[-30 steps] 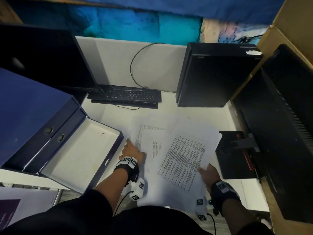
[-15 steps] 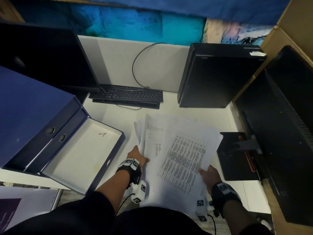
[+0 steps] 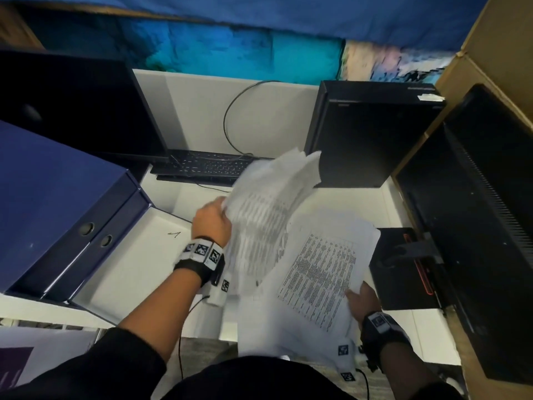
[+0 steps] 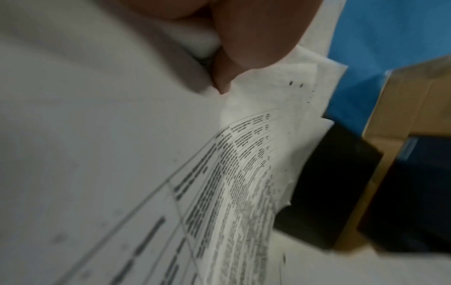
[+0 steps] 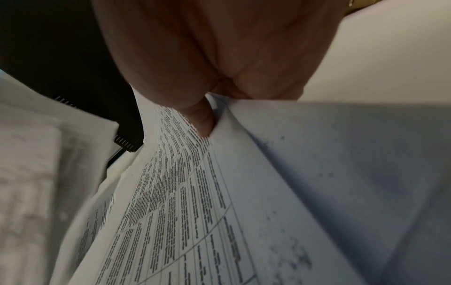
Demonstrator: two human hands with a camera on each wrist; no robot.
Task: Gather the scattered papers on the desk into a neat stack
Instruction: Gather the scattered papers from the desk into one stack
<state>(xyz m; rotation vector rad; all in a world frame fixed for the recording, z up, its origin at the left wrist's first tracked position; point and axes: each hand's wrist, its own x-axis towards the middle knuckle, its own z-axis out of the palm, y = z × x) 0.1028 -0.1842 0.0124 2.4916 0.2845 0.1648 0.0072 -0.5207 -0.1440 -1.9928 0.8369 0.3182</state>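
Note:
My left hand (image 3: 215,219) grips a bundle of white printed sheets (image 3: 265,209) by its left edge and holds it raised and tilted above the desk; it is blurred. The left wrist view shows my thumb (image 4: 234,44) pinching those printed sheets (image 4: 219,192). My right hand (image 3: 362,298) pinches the near right corner of a second set of printed sheets (image 3: 317,278) that slopes over the white desk (image 3: 202,197). In the right wrist view the thumb (image 5: 200,119) presses on top of that printed table page (image 5: 195,212).
An open blue file box (image 3: 121,272) and blue binders (image 3: 52,203) lie at the left. A black keyboard (image 3: 202,167) sits at the back, a black computer case (image 3: 372,134) at the back right, a monitor with its stand (image 3: 403,267) at the right.
My left hand has lifted a bundle of sheets off the desk, up and away from me. My right hand kept its hold on the near right corner of the other sheets.

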